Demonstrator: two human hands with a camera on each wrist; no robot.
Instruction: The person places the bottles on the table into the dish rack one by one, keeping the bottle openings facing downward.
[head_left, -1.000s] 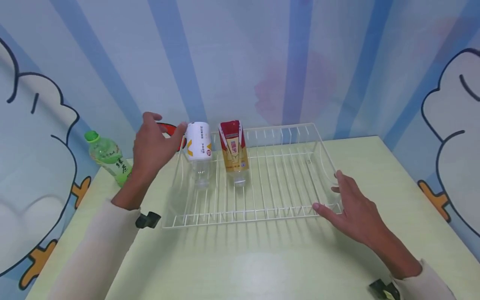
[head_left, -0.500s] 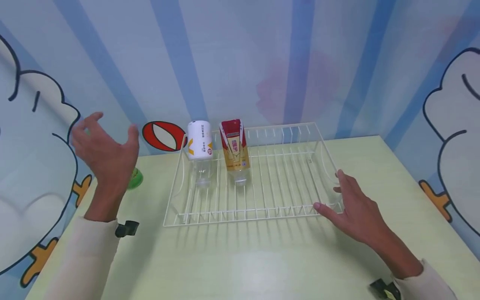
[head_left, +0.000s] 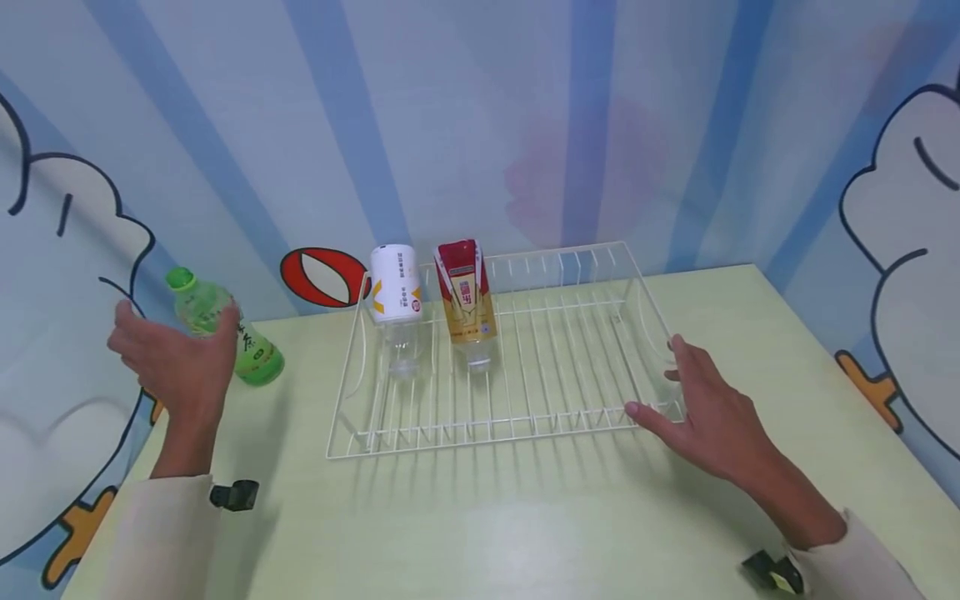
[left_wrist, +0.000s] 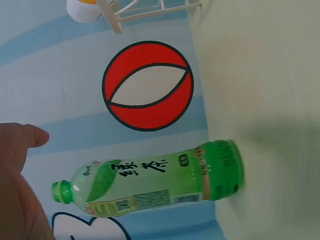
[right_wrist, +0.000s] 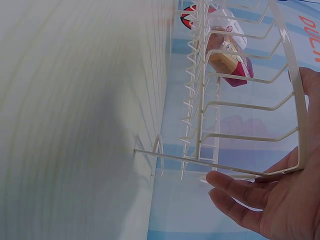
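My left hand (head_left: 176,367) is raised at the left with spread fingers and holds nothing. Just beyond it a green tea bottle (head_left: 258,354) with a green cap stands upright on the table; the left wrist view shows this bottle (left_wrist: 150,182) whole. My right hand (head_left: 708,412) grips the front right corner of a white wire dish rack (head_left: 480,442), thumb over the front rail and fingers along the side. In the rack stand a white container (head_left: 396,283) with a clear lower part and a red-and-gold pack (head_left: 467,296), also clear at its bottom.
The pale table (head_left: 510,533) ends at the back against a blue striped backdrop (head_left: 480,125). Printed cartoon figures flank both sides, and a red-and-white ball (head_left: 322,277) is printed left of the rack. The rack stands close to the backdrop.
My left hand has moved from beside the white container leftward and down to the green tea bottle's near side, passing in front of the bottle. My right hand and the rack stay put.
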